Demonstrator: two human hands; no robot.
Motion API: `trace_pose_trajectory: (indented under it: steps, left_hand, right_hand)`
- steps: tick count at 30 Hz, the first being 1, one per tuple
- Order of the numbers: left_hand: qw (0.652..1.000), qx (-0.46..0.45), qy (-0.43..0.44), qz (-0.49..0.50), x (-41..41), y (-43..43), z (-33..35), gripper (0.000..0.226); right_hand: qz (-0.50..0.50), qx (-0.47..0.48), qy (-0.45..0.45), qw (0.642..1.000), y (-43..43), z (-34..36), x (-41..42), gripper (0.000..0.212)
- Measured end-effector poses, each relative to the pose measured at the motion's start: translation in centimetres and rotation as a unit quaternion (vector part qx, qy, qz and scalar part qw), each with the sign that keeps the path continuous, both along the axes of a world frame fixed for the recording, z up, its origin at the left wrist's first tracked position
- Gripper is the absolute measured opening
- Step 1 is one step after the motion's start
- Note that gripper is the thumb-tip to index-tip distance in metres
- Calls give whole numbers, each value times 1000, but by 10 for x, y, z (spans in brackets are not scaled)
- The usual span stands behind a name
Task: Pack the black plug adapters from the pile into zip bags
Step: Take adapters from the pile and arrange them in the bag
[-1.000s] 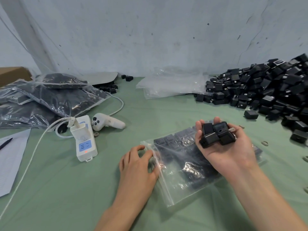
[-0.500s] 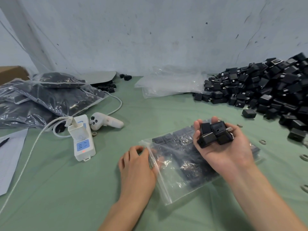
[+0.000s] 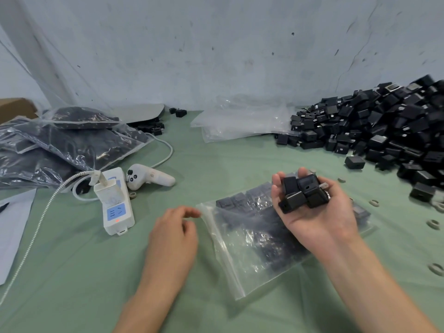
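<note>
**Head view.** R hand [image 3: 319, 212] is palm up, fingers curled round a loose cluster of approx. four adapters [image 3: 302, 193], one w/ its metal prongs pointing right. L hand [image 3: 173, 236] is palm down, low over the surface [image 3: 72, 284], fingers loosely curled, holding nothing. Its fingertips are just beside the bag's zip edge; contact can't be told, as it is blurred there. Bag [image 3: 252, 248] lies flat, mouth toward L hand, already part-filled w/ adapters in rows.

**Risks (judged):**
- (a) The mouth looks flat and nothing holds it apart, so adapters pushed at it would likely jam on the lip or shove the bag along the surface.
- (b) The cluster sits unclamped in the palm, so tipping R hand could spill pieces.
- (c) Prongs may snag or pierce the thin film.
- (d) Dropping them in loose may upset the rows inside and leave the zip unable to close.

**Position:**
- The held adapters hover over the bag's right end, i.e. its closed bottom, well apart from the mouth.
- L hand is at the mouth, on the bag's left.
- Pile [image 3: 384, 131] lies right of and beyond R hand, against the wall.
- Empty bags [image 3: 240, 121] lie behind, and filled bags [image 3: 72, 140] lie far left.
</note>
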State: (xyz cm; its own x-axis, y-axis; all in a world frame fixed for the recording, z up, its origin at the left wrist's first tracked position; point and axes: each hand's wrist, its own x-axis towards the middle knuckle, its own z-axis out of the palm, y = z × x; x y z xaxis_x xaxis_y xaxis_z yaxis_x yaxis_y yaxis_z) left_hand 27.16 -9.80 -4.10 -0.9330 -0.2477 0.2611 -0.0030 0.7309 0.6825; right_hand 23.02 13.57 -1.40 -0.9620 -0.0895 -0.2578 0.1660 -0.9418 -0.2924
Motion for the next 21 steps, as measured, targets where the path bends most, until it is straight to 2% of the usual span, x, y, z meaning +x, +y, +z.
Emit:
trace_pose_trajectory:
  steps: [3,6,10,12,16,21]
  left_hand:
    - [994,68,87,19,2,4,12,26]
    - [985,85,128,-78,9,24,22,16]
    - [970,84,112,-198,12,55,27,10]
    - [967,84,88,-223,9,64,25,16]
    - [970,29,61,-234,5,65,22,41]
    - [960,-81,50,-262,12,53,22,46]
  right_hand:
    - [8,2,0,1000,-3,0,1,26]
    - [19,-4,2,1000,-10,0,2,25]
    - [43,11,12,999,-23,0,5,24]
    - [59,18,14,998,-30,0,7,24]
    - [85,24,14,996,-38,-1,12,23]
    - [75,28,-26,996,-39,-2,14,23]
